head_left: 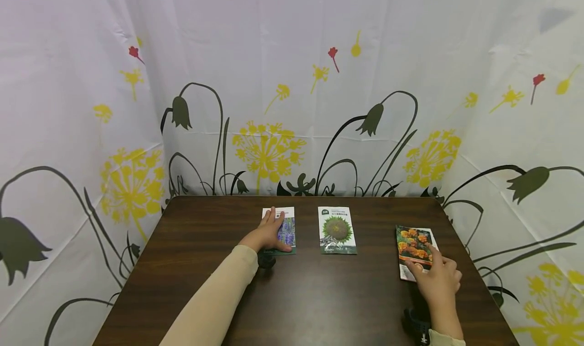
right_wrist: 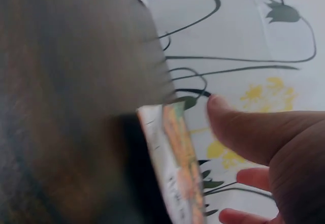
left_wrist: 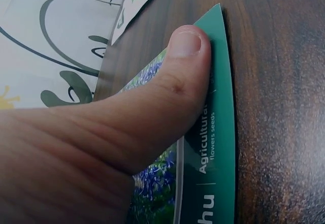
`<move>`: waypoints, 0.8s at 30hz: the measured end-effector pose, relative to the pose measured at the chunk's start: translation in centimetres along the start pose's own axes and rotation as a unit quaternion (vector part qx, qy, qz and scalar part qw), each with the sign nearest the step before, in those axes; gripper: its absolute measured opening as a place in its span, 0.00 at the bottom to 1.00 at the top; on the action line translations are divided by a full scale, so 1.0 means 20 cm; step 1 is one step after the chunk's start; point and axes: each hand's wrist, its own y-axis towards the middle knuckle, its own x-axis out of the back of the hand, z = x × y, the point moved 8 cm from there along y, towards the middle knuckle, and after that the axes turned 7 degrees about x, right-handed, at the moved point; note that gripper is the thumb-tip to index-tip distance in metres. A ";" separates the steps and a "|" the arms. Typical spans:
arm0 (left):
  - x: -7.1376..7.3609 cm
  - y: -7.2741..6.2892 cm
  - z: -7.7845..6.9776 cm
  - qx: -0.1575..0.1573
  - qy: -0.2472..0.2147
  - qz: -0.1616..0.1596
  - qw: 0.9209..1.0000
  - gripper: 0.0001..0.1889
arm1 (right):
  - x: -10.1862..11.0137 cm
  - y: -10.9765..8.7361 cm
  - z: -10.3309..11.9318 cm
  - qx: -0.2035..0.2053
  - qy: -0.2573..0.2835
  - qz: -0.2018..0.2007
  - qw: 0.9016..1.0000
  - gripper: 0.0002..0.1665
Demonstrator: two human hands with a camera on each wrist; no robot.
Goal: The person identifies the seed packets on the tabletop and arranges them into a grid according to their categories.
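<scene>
Three seed packets are spread across the dark table. My left hand [head_left: 269, 234] rests with spread fingers on the packet with purple flowers [head_left: 287, 233]; in the left wrist view its thumb [left_wrist: 185, 56] lies across the green bottom band. In the middle, the packet with a green-petalled sunflower [head_left: 337, 229] lies flat, untouched by either hand. At the right, my right hand [head_left: 438, 280] is over the near right side of the marigold packet [head_left: 412, 244]. The blurred right wrist view shows this packet tilted, with a gap between it and the thumb [right_wrist: 238, 127].
The brown wooden table [head_left: 196, 244] ends at a far edge just beyond the packets. A white curtain [head_left: 292, 57] printed with yellow and dark green flowers hangs behind it and along both sides. Dark bands [head_left: 415, 325] sit at the wrists.
</scene>
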 end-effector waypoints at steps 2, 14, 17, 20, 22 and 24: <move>0.01 -0.01 0.00 -0.006 -0.001 0.006 1.000 0.73 | -0.01 0.00 -0.02 -0.007 -0.002 -0.003 1.000 0.56; 0.00 0.03 0.03 -0.016 -0.004 0.008 1.000 0.75 | -0.05 0.00 -0.10 -0.016 -0.001 -0.020 1.000 0.59; 0.01 0.02 0.01 -0.018 -0.007 0.004 1.000 0.75 | -0.05 0.00 -0.10 -0.015 -0.002 -0.021 1.000 0.57; 0.03 -0.03 -0.02 -0.019 -0.012 0.005 1.000 0.75 | -0.05 0.00 -0.10 -0.014 -0.003 -0.023 1.000 0.56; 0.05 -0.06 -0.04 -0.015 -0.018 0.009 1.000 0.74 | -0.05 0.00 -0.10 -0.012 -0.002 -0.025 1.000 0.56; 0.04 -0.07 -0.04 -0.015 -0.019 0.009 1.000 0.74 | -0.05 0.00 -0.10 -0.008 0.004 -0.028 1.000 0.55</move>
